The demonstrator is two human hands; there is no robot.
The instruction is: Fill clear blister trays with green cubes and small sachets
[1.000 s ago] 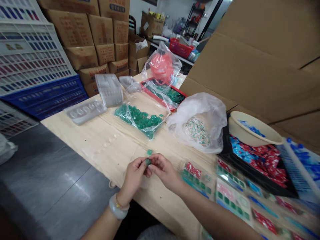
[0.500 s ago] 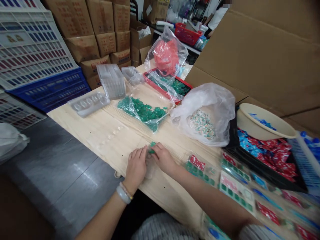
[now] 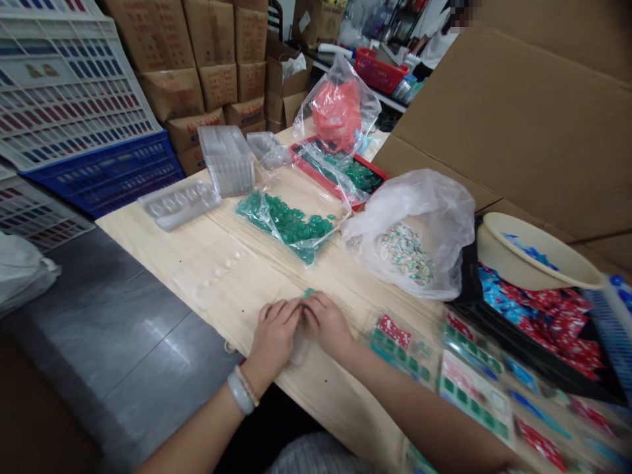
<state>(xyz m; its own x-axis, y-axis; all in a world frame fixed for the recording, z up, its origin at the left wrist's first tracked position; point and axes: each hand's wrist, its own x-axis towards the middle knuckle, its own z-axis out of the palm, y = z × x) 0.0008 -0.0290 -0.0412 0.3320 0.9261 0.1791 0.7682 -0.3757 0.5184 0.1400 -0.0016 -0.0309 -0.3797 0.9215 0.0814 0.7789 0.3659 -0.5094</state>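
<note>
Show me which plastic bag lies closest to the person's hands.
The bag of green pieces, just ahead of the left hand and right hand. The bag of speckled pieces lies farther right, and the bag of red contents farther back.

The pale wooden tabletop (image 3: pixel 232 289) stands on a grey tiled floor (image 3: pixel 113 316), which stretches along its left side, with a white plastic sack (image 3: pixel 20 270) lying there. Beyond the far left corner of the tabletop, a blue plastic crate (image 3: pixel 103 174) sits under stacked white lattice crates (image 3: pixel 64 85), next to piled cardboard cartons (image 3: pixel 172 59). A large cardboard sheet (image 3: pixel 513 125) rises along the tabletop's right side. Past the far end are a white bench (image 3: pixel 340 60) holding a red basket (image 3: pixel 378 71), a dark metal rack (image 3: pixel 395 20), and a person in a white top (image 3: pixel 434 52).
</note>
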